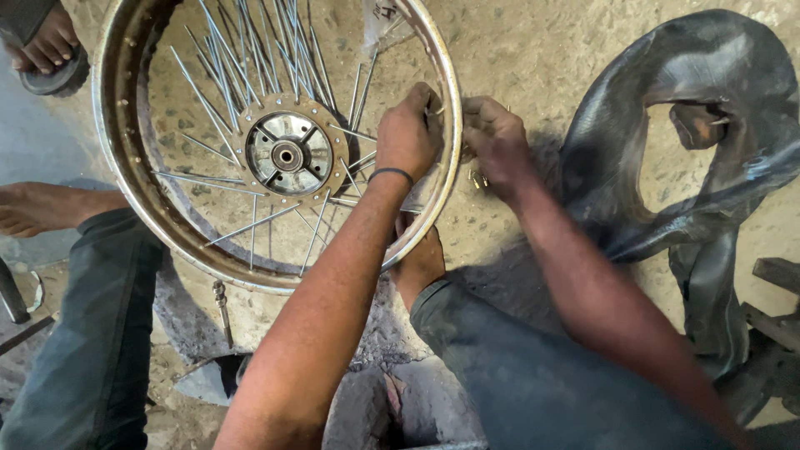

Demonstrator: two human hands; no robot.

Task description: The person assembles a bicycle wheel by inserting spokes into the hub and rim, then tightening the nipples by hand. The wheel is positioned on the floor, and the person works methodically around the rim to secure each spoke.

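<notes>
both hands' grip pinches the wheel rim [133, 200], left hand [408, 133], right hand [496, 142], inner tube [717, 92] just beside.

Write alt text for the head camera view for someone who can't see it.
Both hands, the left hand and right hand, pinch at the rim of a spoked metal wheel lying flat on a concrete floor. A black rubber inner tube lies to the right.

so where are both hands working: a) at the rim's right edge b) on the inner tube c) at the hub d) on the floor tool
a: the left hand and right hand meet at the right edge of the rim, away from the hub and the inner tube.
</notes>
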